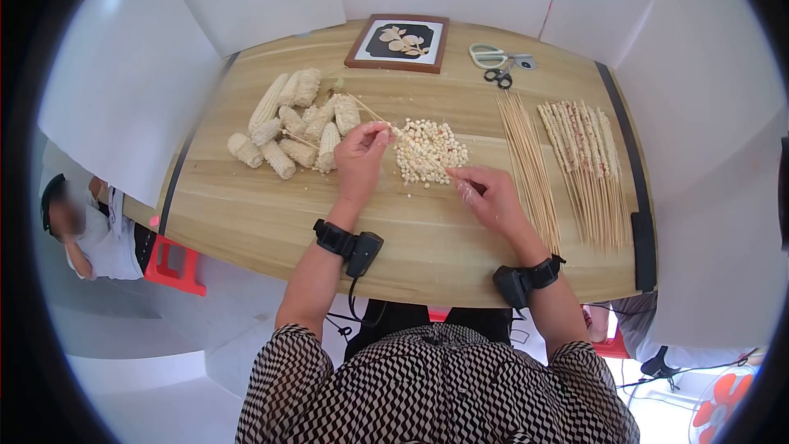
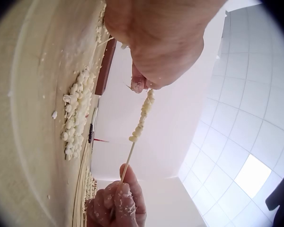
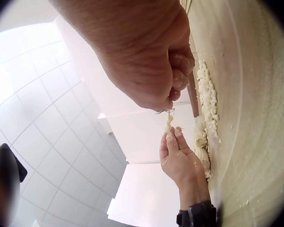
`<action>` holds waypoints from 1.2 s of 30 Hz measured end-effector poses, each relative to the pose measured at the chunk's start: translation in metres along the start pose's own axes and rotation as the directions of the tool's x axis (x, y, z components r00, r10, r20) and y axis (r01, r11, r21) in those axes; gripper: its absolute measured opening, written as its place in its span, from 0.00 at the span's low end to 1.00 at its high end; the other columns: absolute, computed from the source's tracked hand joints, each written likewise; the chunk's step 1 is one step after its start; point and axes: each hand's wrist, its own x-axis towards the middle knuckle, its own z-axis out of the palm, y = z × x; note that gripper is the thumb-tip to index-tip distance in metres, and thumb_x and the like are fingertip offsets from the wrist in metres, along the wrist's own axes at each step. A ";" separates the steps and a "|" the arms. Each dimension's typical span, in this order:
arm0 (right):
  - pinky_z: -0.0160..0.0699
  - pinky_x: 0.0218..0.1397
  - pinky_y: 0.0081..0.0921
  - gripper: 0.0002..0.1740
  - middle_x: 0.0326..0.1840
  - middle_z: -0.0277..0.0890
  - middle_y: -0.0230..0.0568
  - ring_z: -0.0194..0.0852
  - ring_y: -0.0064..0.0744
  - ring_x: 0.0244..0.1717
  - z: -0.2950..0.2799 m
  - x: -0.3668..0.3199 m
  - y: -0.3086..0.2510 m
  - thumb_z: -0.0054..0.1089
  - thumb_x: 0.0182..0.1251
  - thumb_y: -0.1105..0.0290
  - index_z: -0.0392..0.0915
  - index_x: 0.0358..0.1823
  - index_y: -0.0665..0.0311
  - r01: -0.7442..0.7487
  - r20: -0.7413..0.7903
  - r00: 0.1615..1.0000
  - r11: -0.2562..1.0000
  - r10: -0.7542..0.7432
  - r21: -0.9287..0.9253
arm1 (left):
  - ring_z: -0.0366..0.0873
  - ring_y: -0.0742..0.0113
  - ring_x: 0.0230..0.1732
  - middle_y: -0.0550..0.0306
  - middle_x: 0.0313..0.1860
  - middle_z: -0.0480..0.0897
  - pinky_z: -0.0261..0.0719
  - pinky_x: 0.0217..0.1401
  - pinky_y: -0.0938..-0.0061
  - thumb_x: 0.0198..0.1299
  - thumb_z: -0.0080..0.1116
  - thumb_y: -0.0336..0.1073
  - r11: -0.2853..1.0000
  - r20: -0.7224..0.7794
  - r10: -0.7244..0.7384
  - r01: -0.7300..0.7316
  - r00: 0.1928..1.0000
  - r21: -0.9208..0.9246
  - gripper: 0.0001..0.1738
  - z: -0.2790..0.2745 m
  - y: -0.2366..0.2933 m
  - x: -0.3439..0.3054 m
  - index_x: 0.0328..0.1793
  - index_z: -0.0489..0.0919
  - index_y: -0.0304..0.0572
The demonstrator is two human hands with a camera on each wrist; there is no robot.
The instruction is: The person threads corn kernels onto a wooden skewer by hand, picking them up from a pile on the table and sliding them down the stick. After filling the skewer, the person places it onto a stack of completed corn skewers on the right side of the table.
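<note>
A thin skewer threaded with pale kernels [image 2: 143,116] spans the gap between the two hands. The left hand [image 1: 360,163] [image 2: 156,42] [image 3: 183,165] pinches at its kernel-covered end; whether the fingertips also hold a loose kernel cannot be told. Around the bare part of the stick [image 2: 128,160] curl the fingers of the right hand [image 1: 491,201] [image 2: 120,203] [image 3: 137,64]. Under and between the hands lies a pile of loose kernels [image 1: 427,152] [image 2: 76,118] [image 3: 208,97] on the wooden table [image 1: 394,234].
Corn cobs [image 1: 279,158] are heaped at the left. To the right lie bare skewers [image 1: 526,164] and a row of kernel-covered skewers [image 1: 579,140]. A framed picture [image 1: 437,53] and scissors [image 1: 498,76] are at the back. A seated person [image 1: 111,234] is beyond the left edge.
</note>
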 end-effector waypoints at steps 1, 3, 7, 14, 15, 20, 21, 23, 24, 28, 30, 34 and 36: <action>0.68 0.29 0.21 0.14 0.26 0.74 0.41 0.65 0.24 0.22 0.000 0.000 0.002 0.56 0.60 0.79 0.80 0.48 0.66 0.018 -0.003 1.000 1.000 -0.018 -0.007 | 0.81 0.72 0.37 0.56 0.36 0.82 0.79 0.44 0.80 0.61 0.54 0.23 1.000 0.006 -0.004 0.004 1.000 0.001 0.06 0.001 -0.001 -0.001 0.44 0.78 0.31; 0.68 0.29 0.21 0.14 0.26 0.74 0.40 0.65 0.23 0.23 -0.001 0.000 0.002 0.56 0.60 0.80 0.80 0.48 0.66 0.033 -0.010 0.999 0.999 -0.033 -0.015 | 0.81 0.72 0.38 0.56 0.35 0.82 0.79 0.44 0.79 0.61 0.55 0.23 1.000 0.026 -0.001 0.001 1.000 0.002 0.07 0.003 -0.003 -0.002 0.45 0.78 0.30; 0.68 0.29 0.21 0.14 0.26 0.75 0.41 0.65 0.23 0.23 -0.003 0.000 0.000 0.56 0.60 0.80 0.80 0.48 0.66 -0.013 0.003 1.000 1.000 0.013 0.012 | 0.81 0.72 0.38 0.55 0.35 0.82 0.79 0.44 0.80 0.62 0.54 0.24 0.999 0.045 0.014 -0.016 0.999 0.047 0.07 0.004 -0.001 -0.002 0.46 0.78 0.29; 0.69 0.30 0.22 0.14 0.27 0.75 0.42 0.67 0.25 0.24 -0.004 0.002 0.006 0.56 0.60 0.80 0.79 0.48 0.67 -0.035 -0.065 0.997 0.999 0.033 -0.024 | 0.81 0.69 0.37 0.54 0.34 0.82 0.79 0.40 0.77 0.59 0.56 0.25 0.957 0.025 0.009 -0.016 1.000 0.291 0.07 -0.002 0.002 0.004 0.43 0.80 0.32; 0.69 0.30 0.22 0.14 0.27 0.75 0.42 0.67 0.25 0.24 -0.005 0.002 0.007 0.56 0.60 0.80 0.79 0.48 0.67 -0.040 -0.067 0.997 0.999 0.038 -0.025 | 0.81 0.67 0.36 0.53 0.34 0.82 0.79 0.39 0.75 0.56 0.58 0.24 0.867 0.118 0.022 -0.078 0.993 0.492 0.07 -0.007 0.003 0.005 0.41 0.81 0.34; 0.69 0.31 0.23 0.15 0.27 0.75 0.42 0.69 0.28 0.25 -0.007 0.004 0.011 0.56 0.59 0.79 0.79 0.49 0.67 -0.028 -0.106 0.994 0.998 0.023 -0.052 | 0.78 0.54 0.34 0.49 0.33 0.80 0.75 0.37 0.67 0.50 0.61 0.26 0.706 0.422 -0.059 -0.261 0.905 0.659 0.07 -0.016 0.008 0.005 0.36 0.81 0.37; 0.69 0.31 0.23 0.15 0.27 0.75 0.42 0.69 0.28 0.25 -0.007 0.005 0.011 0.56 0.59 0.79 0.79 0.49 0.67 -0.031 -0.107 0.994 0.998 0.025 -0.052 | 0.78 0.51 0.35 0.48 0.33 0.80 0.75 0.37 0.65 0.49 0.62 0.27 0.692 0.485 -0.064 -0.312 0.872 0.652 0.06 -0.016 0.008 0.005 0.35 0.81 0.37; 0.70 0.31 0.24 0.15 0.27 0.74 0.43 0.69 0.29 0.25 -0.008 0.005 0.010 0.56 0.59 0.79 0.79 0.48 0.67 -0.016 -0.107 0.994 0.997 0.008 -0.071 | 0.78 0.50 0.35 0.49 0.33 0.80 0.75 0.38 0.65 0.50 0.62 0.28 0.671 0.510 -0.075 -0.335 0.857 0.661 0.06 -0.014 0.007 0.003 0.35 0.81 0.37; 0.70 0.31 0.24 0.15 0.27 0.74 0.43 0.69 0.29 0.25 -0.007 0.005 0.010 0.56 0.59 0.79 0.79 0.48 0.67 -0.016 -0.106 0.994 0.997 0.008 -0.071 | 0.78 0.50 0.36 0.49 0.33 0.80 0.75 0.39 0.64 0.50 0.62 0.29 0.649 0.534 -0.084 -0.361 0.841 0.670 0.06 -0.013 0.007 0.003 0.34 0.80 0.36; 0.69 0.31 0.24 0.15 0.27 0.74 0.43 0.69 0.31 0.24 -0.008 0.004 0.009 0.56 0.59 0.79 0.79 0.48 0.66 -0.019 -0.106 0.994 0.998 0.013 -0.059 | 0.77 0.50 0.36 0.49 0.33 0.80 0.75 0.39 0.63 0.50 0.62 0.31 0.635 0.526 -0.115 -0.345 0.842 0.691 0.06 -0.014 0.007 0.002 0.34 0.80 0.37; 0.69 0.31 0.24 0.15 0.26 0.74 0.43 0.69 0.31 0.24 -0.008 0.004 0.009 0.56 0.59 0.79 0.79 0.48 0.66 -0.020 -0.104 0.994 0.999 0.015 -0.050 | 0.78 0.54 0.34 0.49 0.32 0.80 0.75 0.38 0.66 0.51 0.62 0.29 0.653 0.507 -0.141 -0.305 0.850 0.693 0.06 -0.012 0.011 0.002 0.35 0.80 0.37; 0.69 0.31 0.24 0.15 0.25 0.73 0.43 0.68 0.30 0.24 -0.008 0.005 0.010 0.56 0.59 0.78 0.79 0.48 0.66 0.000 -0.099 0.995 0.995 -0.009 -0.097 | 0.79 0.64 0.32 0.53 0.31 0.82 0.76 0.36 0.74 0.55 0.60 0.27 0.802 0.304 -0.192 -0.029 0.933 0.596 0.05 -0.011 0.006 0.001 0.38 0.80 0.35; 0.69 0.31 0.24 0.14 0.25 0.72 0.42 0.68 0.30 0.24 -0.009 0.005 0.009 0.56 0.59 0.78 0.79 0.48 0.66 0.002 -0.085 0.996 0.995 -0.011 -0.101 | 0.77 0.75 0.32 0.58 0.34 0.83 0.75 0.36 0.83 0.58 0.59 0.26 0.958 0.122 -0.229 0.201 0.966 0.207 0.06 -0.013 0.000 0.006 0.42 0.80 0.32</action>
